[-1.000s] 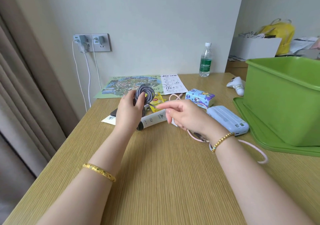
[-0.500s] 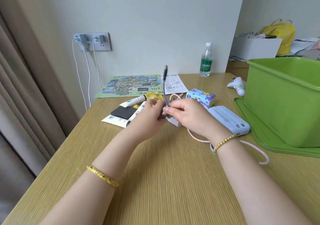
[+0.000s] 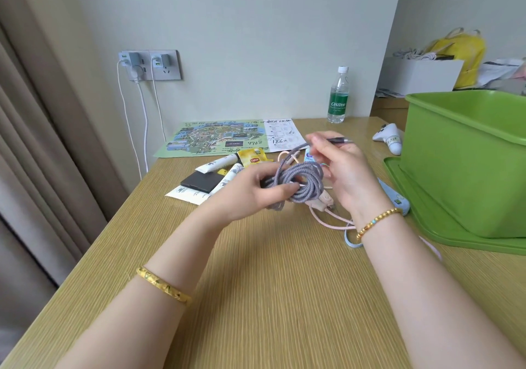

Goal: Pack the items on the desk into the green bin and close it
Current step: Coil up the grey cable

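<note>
Cable: grey braided coil, held above the bench between both hands, left of the green bin
Left hand: fingers curled round the coil, thumb pressing across its loops
Right hand: fingers pinching the cable's loose end, dark plug pointing toward the bin
Behind the hands: tubes, a Lipton sachet, a black card, a map
Bin: open, standing on its lid at the bench's right edge
</note>
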`<move>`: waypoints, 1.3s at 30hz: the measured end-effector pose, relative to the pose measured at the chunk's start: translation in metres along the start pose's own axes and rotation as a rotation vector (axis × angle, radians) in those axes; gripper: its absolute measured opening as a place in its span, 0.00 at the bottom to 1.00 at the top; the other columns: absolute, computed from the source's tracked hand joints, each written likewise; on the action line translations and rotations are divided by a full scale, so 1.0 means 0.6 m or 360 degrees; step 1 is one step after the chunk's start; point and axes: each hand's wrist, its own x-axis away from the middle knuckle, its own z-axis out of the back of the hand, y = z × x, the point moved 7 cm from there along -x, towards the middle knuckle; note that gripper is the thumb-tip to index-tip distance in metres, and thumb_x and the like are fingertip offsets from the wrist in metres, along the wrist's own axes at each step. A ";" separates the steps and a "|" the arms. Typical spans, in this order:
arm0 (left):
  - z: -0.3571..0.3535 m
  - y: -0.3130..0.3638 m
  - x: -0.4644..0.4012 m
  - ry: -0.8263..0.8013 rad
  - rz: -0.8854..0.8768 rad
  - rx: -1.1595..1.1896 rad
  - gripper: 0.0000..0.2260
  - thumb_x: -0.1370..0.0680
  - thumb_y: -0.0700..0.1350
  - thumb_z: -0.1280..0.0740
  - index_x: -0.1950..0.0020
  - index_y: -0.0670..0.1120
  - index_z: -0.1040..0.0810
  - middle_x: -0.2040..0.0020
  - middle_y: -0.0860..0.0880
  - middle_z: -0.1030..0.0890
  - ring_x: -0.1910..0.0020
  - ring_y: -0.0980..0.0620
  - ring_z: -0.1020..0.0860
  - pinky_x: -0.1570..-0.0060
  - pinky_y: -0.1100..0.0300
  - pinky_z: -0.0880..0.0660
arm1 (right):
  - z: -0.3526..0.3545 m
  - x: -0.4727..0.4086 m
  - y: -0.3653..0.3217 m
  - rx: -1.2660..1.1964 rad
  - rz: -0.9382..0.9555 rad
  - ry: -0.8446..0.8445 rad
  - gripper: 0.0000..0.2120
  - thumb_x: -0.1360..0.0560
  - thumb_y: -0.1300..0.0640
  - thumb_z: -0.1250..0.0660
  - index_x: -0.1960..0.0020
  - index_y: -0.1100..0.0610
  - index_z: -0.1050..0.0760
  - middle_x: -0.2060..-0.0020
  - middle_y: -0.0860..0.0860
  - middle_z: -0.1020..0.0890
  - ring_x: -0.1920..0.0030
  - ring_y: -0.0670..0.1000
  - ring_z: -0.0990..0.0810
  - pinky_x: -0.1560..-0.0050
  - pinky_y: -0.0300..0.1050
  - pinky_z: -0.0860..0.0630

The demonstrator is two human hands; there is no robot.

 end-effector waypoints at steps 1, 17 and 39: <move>0.004 0.004 0.000 0.0068 -0.0006 0.0080 0.04 0.23 0.41 0.35 0.56 0.47 0.21 0.69 0.59 0.24 0.71 0.60 0.28 0.69 0.68 0.31 | 0.009 -0.004 0.008 0.0016 -0.0065 0.0036 0.07 0.23 0.62 0.38 0.59 0.57 0.24 0.69 0.49 0.25 0.70 0.44 0.32 0.72 0.36 0.41; 0.094 -0.085 0.029 0.1452 0.0494 0.0543 0.09 0.21 0.48 0.40 0.56 0.45 0.24 0.65 0.48 0.27 0.69 0.54 0.30 0.66 0.62 0.33 | -0.075 0.023 0.043 0.0459 -0.0010 -0.0278 0.08 0.24 0.59 0.36 0.61 0.53 0.21 0.69 0.48 0.20 0.72 0.42 0.29 0.77 0.29 0.38; 0.057 -0.051 0.005 0.0872 0.0271 0.0120 0.10 0.20 0.45 0.42 0.40 0.45 0.27 0.57 0.52 0.23 0.64 0.61 0.27 0.62 0.69 0.30 | -0.071 0.024 0.052 0.0732 -0.0153 -0.0430 0.15 0.21 0.59 0.42 0.64 0.55 0.24 0.71 0.50 0.31 0.71 0.44 0.34 0.79 0.31 0.42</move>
